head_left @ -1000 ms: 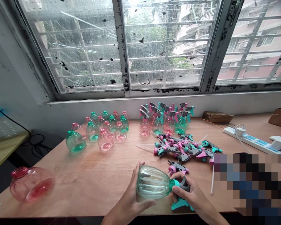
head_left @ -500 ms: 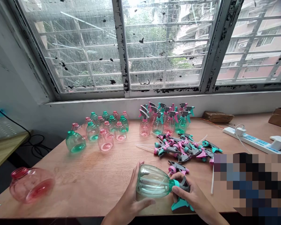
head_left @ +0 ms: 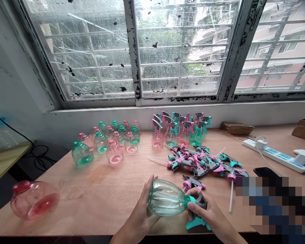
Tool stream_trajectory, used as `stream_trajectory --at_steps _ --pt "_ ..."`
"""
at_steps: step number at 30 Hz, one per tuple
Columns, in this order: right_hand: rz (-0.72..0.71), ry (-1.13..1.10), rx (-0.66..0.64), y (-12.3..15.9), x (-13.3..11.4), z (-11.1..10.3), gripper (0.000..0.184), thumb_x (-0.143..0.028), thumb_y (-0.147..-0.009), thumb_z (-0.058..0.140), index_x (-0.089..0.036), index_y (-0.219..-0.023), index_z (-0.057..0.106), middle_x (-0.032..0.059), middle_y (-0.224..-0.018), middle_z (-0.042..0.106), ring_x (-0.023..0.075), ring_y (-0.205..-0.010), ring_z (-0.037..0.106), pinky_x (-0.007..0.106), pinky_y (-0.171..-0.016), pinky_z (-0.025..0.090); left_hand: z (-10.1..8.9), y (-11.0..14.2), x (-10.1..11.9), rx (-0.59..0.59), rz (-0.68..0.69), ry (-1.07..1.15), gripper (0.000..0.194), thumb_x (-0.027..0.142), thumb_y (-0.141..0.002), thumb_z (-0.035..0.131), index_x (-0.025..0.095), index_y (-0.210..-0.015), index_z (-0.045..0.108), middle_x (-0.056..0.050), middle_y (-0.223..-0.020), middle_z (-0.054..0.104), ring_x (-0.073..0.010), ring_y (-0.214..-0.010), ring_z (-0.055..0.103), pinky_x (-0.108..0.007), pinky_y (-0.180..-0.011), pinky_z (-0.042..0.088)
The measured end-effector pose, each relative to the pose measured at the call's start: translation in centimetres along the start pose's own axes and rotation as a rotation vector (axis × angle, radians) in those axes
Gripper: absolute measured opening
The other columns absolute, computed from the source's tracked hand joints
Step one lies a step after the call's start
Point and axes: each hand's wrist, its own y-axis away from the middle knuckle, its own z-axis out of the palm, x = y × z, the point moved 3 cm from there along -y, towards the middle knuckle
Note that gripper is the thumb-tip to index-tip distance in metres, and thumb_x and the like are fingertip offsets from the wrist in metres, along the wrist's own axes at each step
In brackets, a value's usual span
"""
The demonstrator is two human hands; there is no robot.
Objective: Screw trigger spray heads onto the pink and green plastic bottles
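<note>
A clear green spray bottle [head_left: 167, 198] lies sideways above the front of the table, its neck pointing right. My left hand [head_left: 140, 211] is closed round the bottle's base, thumb underneath. At the neck, my right hand [head_left: 208, 211] pinches the teal collar of a trigger sprayer [head_left: 197, 222], whose trigger hangs downward. The sprayer sits on the bottle's mouth; whether it is screwed tight I cannot tell. Just behind my right hand lies a loose pink and grey trigger sprayer [head_left: 193, 182]. Beyond it is a heap of pink, teal and grey sprayers [head_left: 197, 161] with thin tubes.
Several bottles without sprayers [head_left: 115, 152] stand at the back left, and a pink bottle [head_left: 34, 200] is at the near left. Bottles with sprayers [head_left: 183, 135] stand by the wall. A power strip [head_left: 277, 156] and black phone [head_left: 265, 172] are on the right.
My left thumb has shifted in under the bottle. Both hands and the bottle stay in nearly the same place. The view has moved slightly, showing more of the phone.
</note>
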Motion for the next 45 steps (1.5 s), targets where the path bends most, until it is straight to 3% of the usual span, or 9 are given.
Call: stream_trajectory --at_steps 5,12,18,29,36,42,45 --pt "-0.008 -0.004 0.008 0.0 -0.1 0.0 0.035 -0.046 -0.081 0.08 -0.019 -0.096 0.063 -0.0032 -0.06 0.069 0.0149 -0.054 0.064 0.025 -0.054 0.051 0.1 0.2 1.0 -0.051 -0.063 0.028 0.111 0.042 -0.079 0.081 0.039 -0.157 0.003 -0.006 -0.168 0.013 -0.0337 -0.153 0.017 -0.052 -0.126 0.01" --pt "-0.011 -0.003 -0.002 0.0 -0.1 0.0 0.035 -0.045 -0.081 0.079 -0.019 -0.098 0.063 -0.002 -0.059 0.072 0.0145 -0.054 0.064 0.023 -0.055 0.051 0.0 0.2 1.4 -0.071 -0.029 -0.024 0.098 0.038 -0.088 0.072 0.044 -0.156 0.002 -0.003 -0.168 0.01 -0.033 -0.154 0.014 -0.054 -0.125 0.01" --pt "0.007 0.01 -0.017 0.0 -0.3 0.1 0.035 -0.047 -0.083 0.077 -0.019 -0.098 0.062 -0.0021 -0.059 0.071 0.0151 -0.055 0.064 0.025 -0.056 0.05 0.2 0.2 1.2 -0.073 -0.039 -0.024 0.105 0.035 -0.089 0.072 0.04 -0.156 -0.008 -0.009 -0.168 0.004 -0.0353 -0.151 0.02 -0.055 -0.124 0.018" --pt "0.006 0.009 -0.025 0.0 -0.1 0.1 0.035 -0.045 -0.083 0.077 -0.019 -0.099 0.061 -0.0022 -0.06 0.072 0.0152 -0.055 0.063 0.025 -0.055 0.05 0.0 -0.1 0.3 -0.049 0.048 -0.016 0.092 0.032 -0.09 0.068 0.04 -0.156 0.005 -0.009 -0.165 0.017 -0.0342 -0.146 0.032 -0.051 -0.122 0.025" --pt "0.013 0.003 -0.022 0.0 0.0 -0.1 0.035 -0.045 -0.083 0.078 -0.019 -0.099 0.061 -0.0032 -0.06 0.07 0.0151 -0.056 0.064 0.025 -0.055 0.051 0.2 0.2 1.4 -0.075 -0.108 0.047 0.118 0.038 -0.078 0.083 0.039 -0.157 -0.006 -0.008 -0.167 0.011 -0.034 -0.151 0.024 -0.05 -0.124 0.019" --pt "0.013 0.013 -0.034 -0.1 -0.1 0.0 0.035 -0.045 -0.084 0.077 -0.019 -0.1 0.06 -0.0019 -0.06 0.072 0.0157 -0.057 0.064 0.026 -0.057 0.051 0.3 0.3 2.3 -0.084 -0.088 0.08 0.109 0.041 -0.084 0.077 0.038 -0.157 -0.004 -0.006 -0.168 0.009 -0.0309 -0.153 0.016 -0.048 -0.125 0.017" --pt "0.008 0.016 -0.032 -0.1 -0.1 0.0 0.035 -0.046 -0.084 0.076 -0.019 -0.1 0.06 -0.0021 -0.06 0.071 0.0157 -0.056 0.064 0.025 -0.056 0.051 0.2 0.2 2.2 -0.093 -0.05 0.038 0.098 0.034 -0.087 0.074 0.039 -0.156 0.004 -0.008 -0.167 0.011 -0.0327 -0.149 0.027 -0.049 -0.123 0.025"
